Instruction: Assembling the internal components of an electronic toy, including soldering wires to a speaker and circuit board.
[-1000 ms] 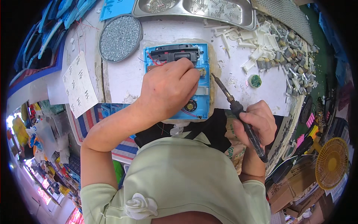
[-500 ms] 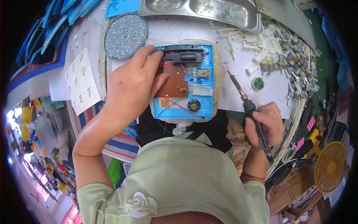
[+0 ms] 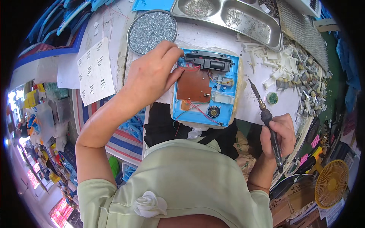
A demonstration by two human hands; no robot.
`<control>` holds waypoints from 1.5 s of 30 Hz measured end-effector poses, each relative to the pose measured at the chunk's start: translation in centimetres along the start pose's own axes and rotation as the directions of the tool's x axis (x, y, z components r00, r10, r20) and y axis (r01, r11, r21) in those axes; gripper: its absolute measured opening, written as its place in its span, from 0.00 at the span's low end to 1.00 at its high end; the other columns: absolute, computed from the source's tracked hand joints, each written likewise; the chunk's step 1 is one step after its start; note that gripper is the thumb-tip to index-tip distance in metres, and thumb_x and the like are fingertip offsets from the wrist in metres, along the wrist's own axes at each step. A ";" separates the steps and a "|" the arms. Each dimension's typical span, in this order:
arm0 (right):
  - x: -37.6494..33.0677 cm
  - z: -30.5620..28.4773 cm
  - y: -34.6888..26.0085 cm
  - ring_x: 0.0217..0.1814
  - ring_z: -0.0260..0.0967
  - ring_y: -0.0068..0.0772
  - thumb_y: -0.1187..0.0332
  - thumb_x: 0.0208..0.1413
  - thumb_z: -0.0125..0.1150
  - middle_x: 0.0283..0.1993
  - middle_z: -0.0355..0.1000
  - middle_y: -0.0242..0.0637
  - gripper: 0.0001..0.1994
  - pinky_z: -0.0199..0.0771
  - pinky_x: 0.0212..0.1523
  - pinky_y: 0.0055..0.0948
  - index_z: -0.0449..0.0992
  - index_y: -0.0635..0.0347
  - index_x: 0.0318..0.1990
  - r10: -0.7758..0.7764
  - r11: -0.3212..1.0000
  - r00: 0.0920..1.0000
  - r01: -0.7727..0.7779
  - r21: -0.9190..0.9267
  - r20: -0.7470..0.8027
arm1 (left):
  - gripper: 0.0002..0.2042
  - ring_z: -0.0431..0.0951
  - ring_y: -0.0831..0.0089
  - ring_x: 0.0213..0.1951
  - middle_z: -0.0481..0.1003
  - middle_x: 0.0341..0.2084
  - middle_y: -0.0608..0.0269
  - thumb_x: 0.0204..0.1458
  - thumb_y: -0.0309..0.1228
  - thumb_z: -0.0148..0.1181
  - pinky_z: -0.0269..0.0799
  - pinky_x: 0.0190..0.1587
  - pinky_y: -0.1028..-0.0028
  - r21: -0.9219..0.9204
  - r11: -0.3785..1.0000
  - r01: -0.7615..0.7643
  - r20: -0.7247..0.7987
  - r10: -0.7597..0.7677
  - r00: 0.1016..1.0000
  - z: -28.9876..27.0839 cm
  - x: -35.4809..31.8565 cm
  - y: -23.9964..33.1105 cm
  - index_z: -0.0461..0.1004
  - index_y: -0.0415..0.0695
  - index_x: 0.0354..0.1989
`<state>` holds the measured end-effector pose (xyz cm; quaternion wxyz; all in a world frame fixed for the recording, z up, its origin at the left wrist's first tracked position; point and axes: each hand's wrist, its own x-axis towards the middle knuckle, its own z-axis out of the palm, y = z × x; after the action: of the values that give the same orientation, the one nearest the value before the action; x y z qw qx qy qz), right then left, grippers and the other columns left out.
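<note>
The left hand [image 3: 152, 76] pinches the top-left corner of the blue case [image 3: 205, 87], just below the screw dish [image 3: 152, 27]. The right hand [image 3: 279, 133] grips a soldering iron [image 3: 266, 114] right of the case. Risk: a slipping tip could scorch the red wires [image 3: 197, 110].

Glossy blue plastic for the open casing [image 3: 205, 89], with a matt brown circuit board [image 3: 194, 84] set inside and a black plastic block [image 3: 208, 60] along its far edge. Above the casing, a round metal tin [image 3: 152, 26] of shiny screws and a brushed steel tray [image 3: 228, 17]. Right of the casing, a soldering iron [image 3: 266, 117]: dull metal tip, matt black grip. Left of the casing, plain white paper [image 3: 95, 72].
</note>
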<state>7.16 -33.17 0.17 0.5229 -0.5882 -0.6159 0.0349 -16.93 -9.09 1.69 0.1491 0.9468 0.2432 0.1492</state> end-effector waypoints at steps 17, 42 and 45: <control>1.2 0.7 0.3 0.21 0.62 0.34 0.80 0.46 0.70 0.20 0.68 0.36 0.14 0.61 0.24 0.29 0.74 0.65 0.41 -0.002 1.000 1.000 0.002 0.013 0.008 | 0.07 0.78 0.55 0.30 0.74 0.27 0.55 0.52 0.25 0.64 0.73 0.34 0.62 -0.039 0.999 0.007 0.208 0.001 0.978 -1.9 0.6 -0.9 0.74 0.41 0.39; 3.7 6.6 -2.3 0.40 0.74 0.26 0.79 0.52 0.70 0.43 0.74 0.40 0.24 0.76 0.43 0.25 0.72 0.65 0.58 0.474 0.796 0.880 -0.414 0.442 -0.030 | 0.04 0.82 0.77 0.37 0.81 0.38 0.55 0.57 0.17 0.62 0.79 0.43 0.78 -0.917 0.199 0.345 0.259 -0.358 0.897 3.3 -0.6 3.0 0.77 0.32 0.40; 6.4 9.0 -1.9 0.45 0.75 0.25 0.82 0.52 0.67 0.46 0.73 0.39 0.26 0.78 0.46 0.23 0.70 0.64 0.61 0.456 0.774 0.886 -0.444 0.452 0.088 | 0.06 0.81 0.77 0.36 0.81 0.36 0.56 0.57 0.18 0.63 0.79 0.42 0.79 -0.906 0.199 0.372 0.285 -0.363 0.887 3.0 -0.6 3.1 0.77 0.32 0.42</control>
<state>1.20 -23.74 1.23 0.6315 -0.5779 -0.4243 0.2954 -15.09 -12.59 -0.11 0.7072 0.5884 0.3251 0.2190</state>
